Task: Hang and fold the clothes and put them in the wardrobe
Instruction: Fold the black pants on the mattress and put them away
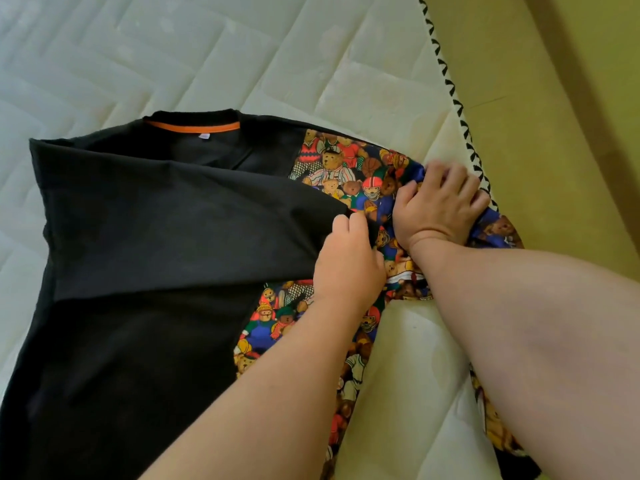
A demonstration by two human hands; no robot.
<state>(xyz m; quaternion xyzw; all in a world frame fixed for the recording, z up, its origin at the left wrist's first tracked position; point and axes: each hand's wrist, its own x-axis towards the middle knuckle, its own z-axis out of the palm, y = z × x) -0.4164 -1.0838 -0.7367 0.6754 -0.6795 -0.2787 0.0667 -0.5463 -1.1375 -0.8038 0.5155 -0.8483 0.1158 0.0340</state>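
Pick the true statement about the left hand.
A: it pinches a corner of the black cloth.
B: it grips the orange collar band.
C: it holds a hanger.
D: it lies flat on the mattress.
A: the left hand pinches the pointed corner of the black cloth, while the right hand grips the bear-print cloth.

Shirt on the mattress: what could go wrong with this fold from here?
1. The right hand bunches the printed sleeve close to the mattress edge. If it is let go carelessly, the sleeve may slide off the side.
2. The left hand pinches only a corner of the black flap, so pulling may drag the shirt askew and crease it.
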